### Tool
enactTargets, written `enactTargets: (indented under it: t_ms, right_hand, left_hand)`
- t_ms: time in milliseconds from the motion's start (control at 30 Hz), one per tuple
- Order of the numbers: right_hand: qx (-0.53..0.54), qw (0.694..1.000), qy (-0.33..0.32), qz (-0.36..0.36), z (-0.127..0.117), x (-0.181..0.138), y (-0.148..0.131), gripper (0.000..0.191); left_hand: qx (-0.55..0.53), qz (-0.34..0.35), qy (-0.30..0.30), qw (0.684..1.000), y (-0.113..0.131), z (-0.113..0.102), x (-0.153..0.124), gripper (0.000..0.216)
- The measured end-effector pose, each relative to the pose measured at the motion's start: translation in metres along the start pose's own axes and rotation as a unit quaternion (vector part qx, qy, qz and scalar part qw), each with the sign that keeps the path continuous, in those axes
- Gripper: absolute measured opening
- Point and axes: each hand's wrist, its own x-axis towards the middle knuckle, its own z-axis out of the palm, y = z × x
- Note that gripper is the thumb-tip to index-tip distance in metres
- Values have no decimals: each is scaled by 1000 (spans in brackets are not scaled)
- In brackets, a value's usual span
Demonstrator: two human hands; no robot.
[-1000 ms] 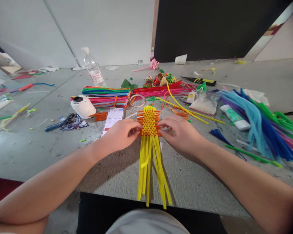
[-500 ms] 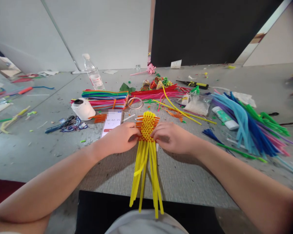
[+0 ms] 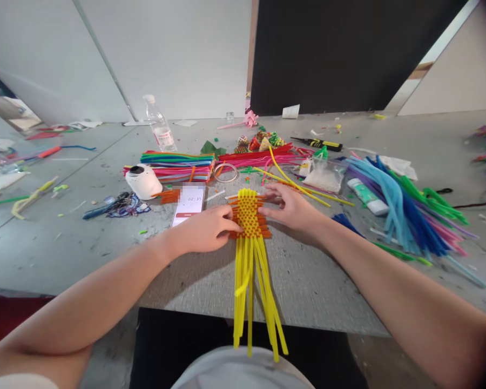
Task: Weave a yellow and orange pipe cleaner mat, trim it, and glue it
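Yellow chenille stems (image 3: 250, 302) trail toward us past the near edge of the counter (image 3: 186, 286), so a shift of our lap could snag their tips and drag the whole weave askew. One bent stem crosses its neighbours; left that way, it could tangle with them. Just beyond lies the woven panel (image 3: 249, 213), yellow laced with orange, flat on the counter between our hands. Our left hand (image 3: 204, 229) is curled narrow, its index finger laid on the panel's lower left corner; we cannot tell whether it pinches an orange end. Our right hand (image 3: 294, 210) keeps thumb and fingers parted at the right edge, with no firm grip that we can see. With so light a hold, a tug from one side could pull an orange crosspiece out or skew the rows. The phone (image 3: 188, 205) lies just past our left wrist, where a sweep might knock it. Farther off, beside the thread spool (image 3: 143, 181), a bundle of orange stems (image 3: 168, 196) could scatter if bumped, and the water bottle (image 3: 161, 127) could tip.
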Motion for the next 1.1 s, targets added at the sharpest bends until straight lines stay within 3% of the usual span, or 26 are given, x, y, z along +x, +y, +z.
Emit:
enactTargets:
  t_ms: [67, 233, 467, 600, 700, 833, 933, 1100]
  right_hand:
    - [31, 999, -32, -18, 6, -1, -2, 62]
    - [-34, 997, -64, -37, 8, -2, -11, 22]
    - [-75, 993, -58, -67, 4, -3, -10, 14]
    - [-79, 994, -33, -65, 8, -1, -4, 19]
    - [-75, 996, -12, -54, 11, 0, 1, 38]
    - [-71, 996, -3, -50, 11, 2, 4, 33]
    - [-67, 996, -10, -56, 10, 3, 3, 22]
    - [-56, 996, -32, -62, 9, 1, -2, 17]
  left_hand:
    - [0, 2, -5, 1000, 4, 1, 1, 41]
    - [-4, 0, 11, 1000, 14, -2, 5, 36]
    - [3, 0, 38, 999, 31, -18, 6, 28]
    - [24, -54, 108, 992, 12, -48, -1, 27]
    - [19, -160, 258, 953, -28, -74, -18, 29]
    - [30, -309, 470, 826, -91, -88, -57, 29]
    - [44, -360, 521, 772, -118, -88, -81, 22]
    - [7, -363, 539, 760, -117, -78, -72, 24]
